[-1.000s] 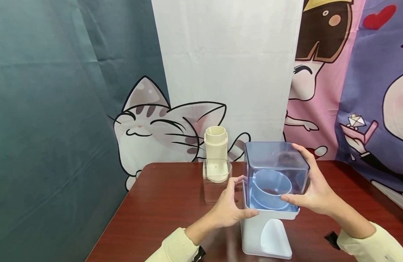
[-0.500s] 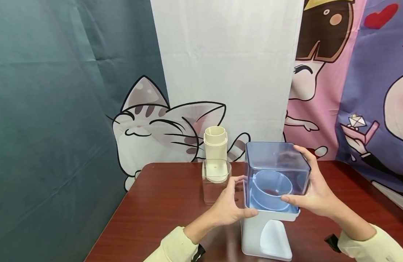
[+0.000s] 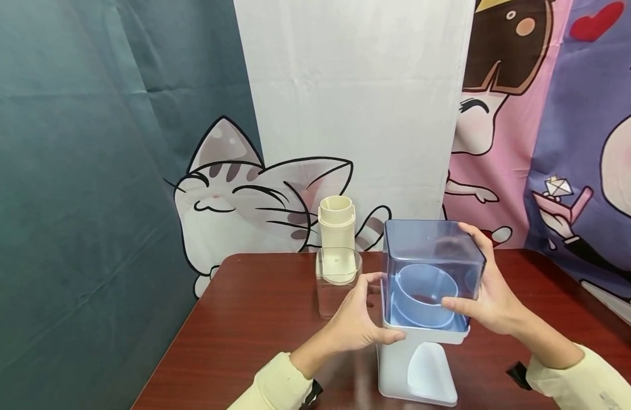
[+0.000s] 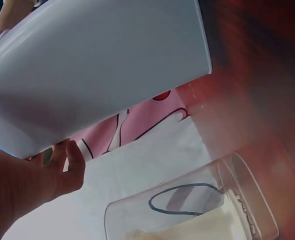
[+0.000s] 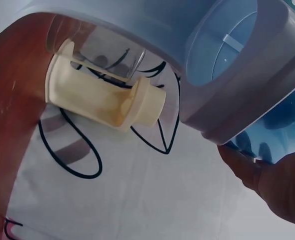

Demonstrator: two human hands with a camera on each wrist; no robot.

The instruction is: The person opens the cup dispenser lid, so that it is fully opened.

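Sleeves of pale yellow cloth [image 3: 274, 381] reach in over a glossy reddish-brown table [image 3: 254, 319], where a white plastic stand [image 3: 396, 364] with a scooped front rests near the person. The left hand [image 3: 351, 324] grips the stand's upper rim, thumb along the front; the right hand [image 3: 492, 299] holds the square, translucent blue plastic box [image 3: 423, 242] seated on top, fingers round its right side. Toward the far edge, a clear plastic container [image 3: 328, 302] and a cream plastic tube [image 3: 337, 230] overlap, whether nested I can't tell. Behind hang grey-green fabric [image 3: 80, 199], white cloth [image 3: 356, 102], a smiling cartoon cat [image 3: 233, 228] across their border, and a pink-and-purple panel [image 3: 510, 171] of cartoon figures.
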